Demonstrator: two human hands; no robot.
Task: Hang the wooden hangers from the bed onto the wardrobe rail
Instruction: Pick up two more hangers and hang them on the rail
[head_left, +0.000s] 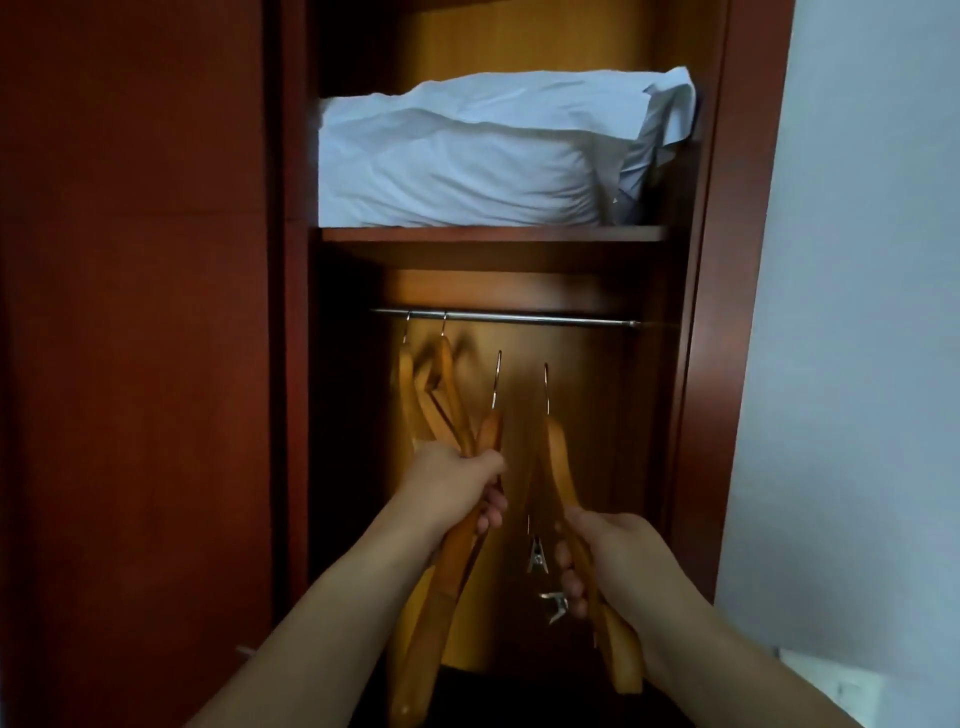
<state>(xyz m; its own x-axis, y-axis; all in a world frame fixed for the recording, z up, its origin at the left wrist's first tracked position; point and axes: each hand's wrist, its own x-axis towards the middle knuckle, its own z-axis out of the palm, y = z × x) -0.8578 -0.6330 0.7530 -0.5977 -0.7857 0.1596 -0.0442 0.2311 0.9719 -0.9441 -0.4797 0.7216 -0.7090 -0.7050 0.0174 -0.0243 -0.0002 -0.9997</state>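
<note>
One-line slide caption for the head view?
Each hand raises a wooden hanger toward the rail.

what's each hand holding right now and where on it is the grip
Left hand: a plain wooden hanger, gripped on its arm below the hook. Right hand: a clip hanger, gripped on its lower arm near the clips.
</note>
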